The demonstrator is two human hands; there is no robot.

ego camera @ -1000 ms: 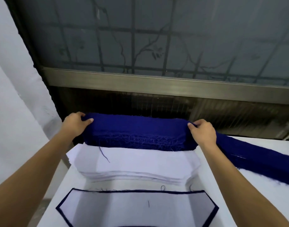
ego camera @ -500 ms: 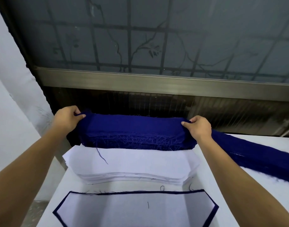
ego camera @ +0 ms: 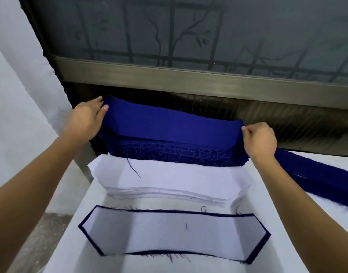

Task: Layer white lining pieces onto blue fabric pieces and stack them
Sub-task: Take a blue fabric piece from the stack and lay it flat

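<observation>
A thick stack of blue fabric pieces [ego camera: 169,152] lies at the table's far edge. Its top blue piece [ego camera: 169,123] is raised off the stack. My left hand [ego camera: 86,117] pinches that piece's left end, and my right hand [ego camera: 259,140] pinches its right end. In front of the blue stack sits a stack of white lining pieces [ego camera: 169,180]. Nearest me lies a layered piece [ego camera: 175,233], white lining on blue fabric, with a blue border showing all round.
A white table [ego camera: 74,251] carries everything. More blue fabric [ego camera: 326,184] trails off to the right. A dark window frame [ego camera: 188,79] rises close behind the blue stack, and a white wall [ego camera: 17,95] stands to the left.
Both hands have lifted the top blue piece off the blue stack; its left end is now higher. The camera has tilted, so the scene sits lower and closer.
</observation>
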